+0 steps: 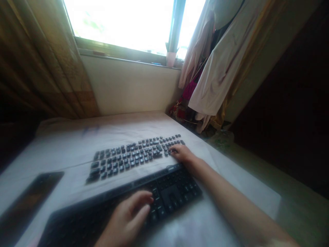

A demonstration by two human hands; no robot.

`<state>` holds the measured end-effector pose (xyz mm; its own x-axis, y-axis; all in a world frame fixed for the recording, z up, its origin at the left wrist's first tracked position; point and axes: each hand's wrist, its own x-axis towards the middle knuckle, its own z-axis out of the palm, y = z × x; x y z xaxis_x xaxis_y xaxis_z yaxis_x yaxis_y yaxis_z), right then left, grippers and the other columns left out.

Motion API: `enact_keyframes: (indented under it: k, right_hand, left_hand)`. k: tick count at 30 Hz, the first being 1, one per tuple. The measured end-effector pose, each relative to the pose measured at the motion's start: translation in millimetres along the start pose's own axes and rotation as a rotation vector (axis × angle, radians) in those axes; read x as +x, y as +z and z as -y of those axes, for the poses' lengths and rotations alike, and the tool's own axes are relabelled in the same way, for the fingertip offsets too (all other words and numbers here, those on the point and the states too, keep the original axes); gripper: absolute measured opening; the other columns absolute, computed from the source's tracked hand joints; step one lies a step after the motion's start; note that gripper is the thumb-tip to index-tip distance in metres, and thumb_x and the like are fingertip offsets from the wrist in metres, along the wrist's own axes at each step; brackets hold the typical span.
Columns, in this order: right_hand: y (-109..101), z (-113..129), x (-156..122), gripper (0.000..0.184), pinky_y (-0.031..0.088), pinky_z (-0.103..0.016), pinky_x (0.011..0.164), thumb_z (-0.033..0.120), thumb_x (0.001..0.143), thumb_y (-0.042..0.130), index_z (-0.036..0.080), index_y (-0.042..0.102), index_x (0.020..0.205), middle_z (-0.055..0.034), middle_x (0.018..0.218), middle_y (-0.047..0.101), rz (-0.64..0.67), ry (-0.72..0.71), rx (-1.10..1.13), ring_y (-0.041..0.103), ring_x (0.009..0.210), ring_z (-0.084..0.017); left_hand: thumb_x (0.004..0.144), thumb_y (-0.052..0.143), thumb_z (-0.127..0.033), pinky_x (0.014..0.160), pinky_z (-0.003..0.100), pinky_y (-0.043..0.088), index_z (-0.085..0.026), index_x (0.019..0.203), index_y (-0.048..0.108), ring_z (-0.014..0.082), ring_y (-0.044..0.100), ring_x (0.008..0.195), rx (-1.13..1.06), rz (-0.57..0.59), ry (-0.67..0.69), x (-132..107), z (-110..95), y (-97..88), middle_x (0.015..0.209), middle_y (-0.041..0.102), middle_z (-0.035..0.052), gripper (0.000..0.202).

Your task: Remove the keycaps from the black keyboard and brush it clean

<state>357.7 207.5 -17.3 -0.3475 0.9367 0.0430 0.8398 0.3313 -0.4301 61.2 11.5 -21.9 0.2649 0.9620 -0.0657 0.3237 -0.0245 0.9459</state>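
Black loose keycaps (123,159) lie in several rows on a white cloth, laid out like a keyboard. In front of them a black keyboard (138,193) lies at a slant, its near left part blurred. My right hand (181,153) reaches to the right end of the rows, thumb and fingers closed around what looks like a keycap, mostly hidden by the fingers. Over the middle of the keyboard rests my left hand (131,214), with its thumb and forefinger a little apart and nothing visible between them. Its other fingers are hidden.
A dark phone-like slab (32,202) lies on the white-covered surface (231,178) at the left. Behind stand a wall and a bright window (123,27) with a small pink pot (171,59) on the sill. Clothes (218,68) hang at the right, a curtain (48,58) at the left.
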Motion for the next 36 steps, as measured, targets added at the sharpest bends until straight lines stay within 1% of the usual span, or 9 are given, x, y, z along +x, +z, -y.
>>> enact_keyframes:
  k: [7, 9, 11, 15, 19, 23, 25, 29, 36]
  right_hand:
    - [-12, 10, -15, 0.028, 0.058, -0.044, 0.091, 0.033, 0.100, 0.063, 0.020, 0.063, 0.125, -0.0095, 0.130, 0.064, -0.114, 0.025, 0.199, 0.067, 0.107, -0.023]
    - [-15, 15, -24, 0.025, 0.059, -0.042, 0.088, 0.036, 0.100, 0.063, 0.018, 0.066, 0.117, -0.0084, 0.120, 0.069, -0.177, 0.033, 0.292, 0.069, 0.100, -0.021]
    - [-15, 21, -37, 0.035, 0.059, -0.036, 0.077, 0.049, 0.100, 0.058, 0.016, 0.070, 0.101, -0.0071, 0.099, 0.073, -0.254, 0.046, 0.404, 0.069, 0.084, -0.019]
    - [-10, 36, -72, 0.075, 0.053, -0.030, 0.057, 0.080, 0.093, 0.031, 0.017, 0.068, 0.078, -0.0059, 0.067, 0.068, -0.396, 0.087, 0.629, 0.062, 0.058, -0.017]
    - [-11, 47, -106, 0.076, 0.044, -0.027, 0.049, 0.087, 0.086, 0.036, 0.019, 0.064, 0.067, -0.0003, 0.054, 0.055, -0.436, 0.124, 0.746, 0.052, 0.050, -0.014]
    - [-17, 47, -122, 0.071, 0.032, -0.024, 0.040, 0.086, 0.083, 0.044, 0.020, 0.059, 0.063, 0.0073, 0.045, 0.037, -0.343, 0.140, 0.810, 0.038, 0.040, -0.010]
    - [-20, 43, -124, 0.063, 0.033, -0.023, 0.039, 0.082, 0.079, 0.057, 0.020, 0.058, 0.069, 0.0083, 0.046, 0.042, -0.261, 0.143, 0.840, 0.042, 0.039, -0.009]
    - [-26, 35, -129, 0.050, 0.049, -0.024, 0.048, 0.064, 0.074, 0.076, 0.019, 0.061, 0.087, 0.0042, 0.059, 0.064, -0.076, 0.131, 0.886, 0.062, 0.049, -0.012]
    - [-36, 27, -141, 0.037, 0.057, -0.028, 0.062, 0.051, 0.078, 0.079, 0.017, 0.068, 0.087, 0.0018, 0.067, 0.069, 0.083, 0.063, 0.878, 0.066, 0.059, -0.013]
  left_hand:
    - [0.084, 0.062, -0.055, 0.100, 0.037, 0.055, -0.028, 0.108, 0.075, 0.0268, 0.071, 0.104, 0.005, -0.006, -0.005, -1, -2, -0.5, 0.110, 0.078, 0.0060, 0.038]
    - [0.084, 0.062, -0.055, 0.099, 0.036, 0.056, -0.029, 0.106, 0.076, 0.0263, 0.071, 0.102, 0.022, -0.004, 0.004, -1, -4, -1.5, 0.108, 0.078, 0.0054, 0.036]
    - [0.084, 0.063, -0.056, 0.098, 0.036, 0.056, -0.029, 0.103, 0.077, 0.0259, 0.072, 0.099, 0.031, -0.003, 0.010, -1, -6, -2.6, 0.104, 0.079, 0.0051, 0.036]
    - [0.083, 0.064, -0.056, 0.095, 0.035, 0.057, -0.029, 0.101, 0.078, 0.0256, 0.072, 0.095, 0.029, -0.009, 0.015, -1, -8, -2.9, 0.100, 0.079, 0.0049, 0.035]
    - [0.083, 0.064, -0.054, 0.093, 0.033, 0.058, -0.029, 0.099, 0.078, 0.0246, 0.073, 0.094, 0.065, -0.009, 0.036, -2, -8, -2.6, 0.099, 0.079, 0.0039, 0.032]
    - [0.083, 0.064, -0.054, 0.092, 0.032, 0.058, -0.030, 0.098, 0.078, 0.0246, 0.073, 0.094, 0.102, -0.016, 0.051, -3, -10, -3.9, 0.099, 0.079, 0.0031, 0.031]
    - [0.083, 0.064, -0.055, 0.092, 0.031, 0.058, -0.030, 0.098, 0.079, 0.0250, 0.073, 0.094, 0.109, -0.018, 0.043, -3, -9, -4.4, 0.099, 0.080, 0.0033, 0.032]
    - [0.081, 0.065, -0.057, 0.091, 0.031, 0.058, -0.030, 0.097, 0.079, 0.0250, 0.073, 0.095, 0.117, -0.020, 0.021, -2, -8, -4.4, 0.099, 0.080, 0.0030, 0.034]
    - [0.078, 0.065, -0.061, 0.091, 0.034, 0.058, -0.030, 0.096, 0.079, 0.0270, 0.073, 0.095, 0.125, -0.023, -0.024, -3, -14, -4.7, 0.098, 0.080, 0.0043, 0.039]
